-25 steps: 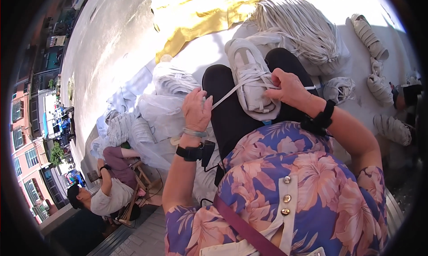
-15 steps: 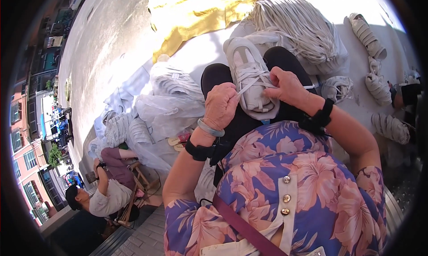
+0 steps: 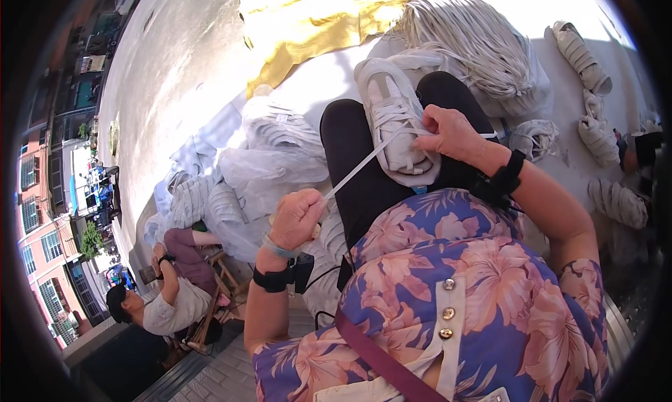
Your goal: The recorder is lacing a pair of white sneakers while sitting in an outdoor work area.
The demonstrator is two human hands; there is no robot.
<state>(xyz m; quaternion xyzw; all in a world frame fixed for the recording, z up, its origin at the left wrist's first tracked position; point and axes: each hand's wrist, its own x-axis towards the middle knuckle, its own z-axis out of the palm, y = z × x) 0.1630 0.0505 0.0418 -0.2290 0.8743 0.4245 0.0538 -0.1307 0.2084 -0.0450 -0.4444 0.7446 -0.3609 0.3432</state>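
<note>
On my lap rests a white sneaker [image 3: 402,150], its toe pointing away from me and laces criss-crossed over the tongue. My left hand [image 3: 297,216] is closed on one end of a white shoelace [image 3: 362,165], stretched taut from the shoe down to the left. At the shoe's right side, my right hand [image 3: 451,132] has its thumb and forefinger close together where another stretch of lace runs between them. The rest of its fingers are curled and partly hidden.
A large bundle of white laces [image 3: 465,45] lies beyond my right knee, near yellow sheeting [image 3: 315,31]. Stacked shoe parts and clear plastic [image 3: 269,171] are at my left. Strung shoe parts [image 3: 581,55] lie far right. Another person [image 3: 175,297] sits lower left.
My left hand has moved away from the shoe, down and left, drawing the lace out straight. My right hand stays at the shoe's side.
</note>
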